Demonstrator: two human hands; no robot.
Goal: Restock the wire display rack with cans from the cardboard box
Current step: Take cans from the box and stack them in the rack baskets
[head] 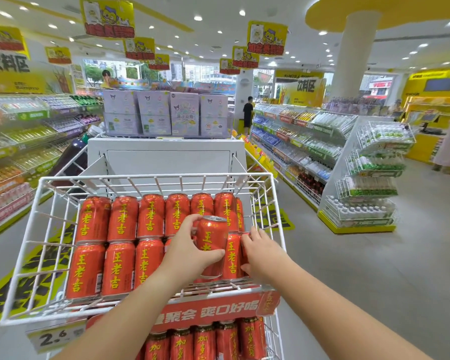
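Gripping: left hand [190, 252] wraps a red can [211, 245], centre-right of frame.
Right hand [261, 253]: fingers curled on neighbouring cans [233, 255]; actual grasp unclear.
Rack [151, 178]: white wire basket, two rows of cans lying flat.
Lower tier: more cans [205, 342], bottom centre.

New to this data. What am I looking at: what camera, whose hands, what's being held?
There is one picture, from a wide-angle camera on a person's head, looking down at their bare hands in a shop aisle. No robot is involved. In front is a white wire rack with red cans lying in rows. The left hand grips one can, raised above the rows. The right hand rests on the cans beside it; its grip is unclear. A lower shelf holds more cans. The cardboard box is out of view.
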